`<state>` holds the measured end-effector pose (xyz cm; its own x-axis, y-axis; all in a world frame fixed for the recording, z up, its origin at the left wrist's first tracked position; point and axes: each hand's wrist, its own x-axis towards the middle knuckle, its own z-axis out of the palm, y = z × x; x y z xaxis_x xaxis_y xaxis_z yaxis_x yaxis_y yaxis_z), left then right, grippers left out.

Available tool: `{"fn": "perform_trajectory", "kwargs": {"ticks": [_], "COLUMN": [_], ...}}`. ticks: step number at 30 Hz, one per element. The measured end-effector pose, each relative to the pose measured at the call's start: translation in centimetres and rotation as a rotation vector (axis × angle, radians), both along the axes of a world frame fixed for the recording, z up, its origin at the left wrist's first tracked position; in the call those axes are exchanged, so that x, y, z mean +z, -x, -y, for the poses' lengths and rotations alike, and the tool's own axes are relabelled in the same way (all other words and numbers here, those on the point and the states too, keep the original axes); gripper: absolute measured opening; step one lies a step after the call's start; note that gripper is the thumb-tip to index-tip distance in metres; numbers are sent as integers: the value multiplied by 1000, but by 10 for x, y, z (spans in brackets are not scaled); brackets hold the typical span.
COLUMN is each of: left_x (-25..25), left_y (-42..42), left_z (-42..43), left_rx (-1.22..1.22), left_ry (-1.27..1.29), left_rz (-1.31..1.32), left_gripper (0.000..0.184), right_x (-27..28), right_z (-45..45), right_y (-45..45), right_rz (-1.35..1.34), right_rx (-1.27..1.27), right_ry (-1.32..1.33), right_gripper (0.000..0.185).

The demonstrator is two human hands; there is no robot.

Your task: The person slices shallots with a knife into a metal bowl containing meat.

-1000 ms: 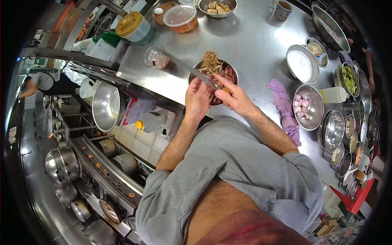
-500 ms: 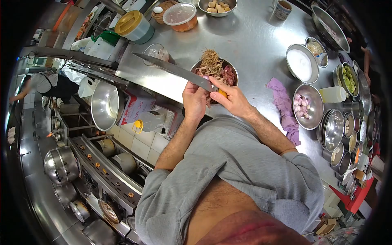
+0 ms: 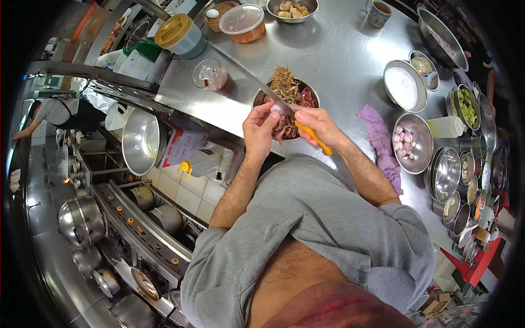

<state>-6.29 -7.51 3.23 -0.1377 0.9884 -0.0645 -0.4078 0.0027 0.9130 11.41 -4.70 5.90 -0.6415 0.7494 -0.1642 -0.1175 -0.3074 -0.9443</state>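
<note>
Between the fingertips of my left hand [image 3: 259,131] is a small peeled purple shallot [image 3: 277,110]. My right hand [image 3: 317,127] grips the yellow handle of a long knife [image 3: 241,71]. Its blade crosses close to the shallot and points up and left across the table. Just beyond both hands stands a metal bowl [image 3: 317,104]. Thin dry brown roots [image 3: 285,82], reddish slices and pale brown shreds [image 3: 285,130] fill it. My hands cover part of its near side.
Left of the bowl stands a glass of dark drink [image 3: 214,77]. To the right lie a purple cloth [image 3: 378,142], a bowl of shallots [image 3: 414,143] and a bowl of white powder [image 3: 404,86]. A lidded orange container [image 3: 242,24] sits at the back. Another person [image 3: 68,112] stands at far left.
The knife has turned: its blade now points more steeply upward, and its yellow handle shows below my right hand. The glass is uncovered by the blade. My left hand still holds the shallot.
</note>
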Motion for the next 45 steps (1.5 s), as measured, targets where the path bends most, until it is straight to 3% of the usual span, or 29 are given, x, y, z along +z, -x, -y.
{"fn": "perform_trajectory", "kwargs": {"ticks": [2, 6, 17, 23, 32, 39, 42, 45], "left_x": [-6, -11, 3, -9, -2, -3, -2, 3], "left_y": [2, 3, -1, -3, 1, 0, -2, -4], "left_z": [-3, -4, -7, -12, -12, -13, -13, -12], "left_rx": [-34, -96, -154, -130, -87, -47, -20, -26], "left_ry": [-12, -23, 44, 90, 65, 59, 50, 68], "left_rz": [83, 250, 510, 298, 407, 404, 393, 363], "left_gripper": [22, 25, 28, 26, 24, 19, 20, 21], "right_x": [1, -8, 3, 4, -4, -7, 3, 10], "right_z": [-2, -7, -4, -2, -10, -1, 9, 11], "right_y": [-1, -1, 8, 6, 7, 5, 12, 18], "right_rz": [-47, -81, 188, 177, 106, 209, 354, 441], "right_rx": [-20, -72, -228, -110, -393, -237, -171, -161], "right_ry": [179, 209, -46, -30, -6, -34, -374, -480], "right_gripper": [46, 47, 50, 50, 52, 54, 57, 59]}}
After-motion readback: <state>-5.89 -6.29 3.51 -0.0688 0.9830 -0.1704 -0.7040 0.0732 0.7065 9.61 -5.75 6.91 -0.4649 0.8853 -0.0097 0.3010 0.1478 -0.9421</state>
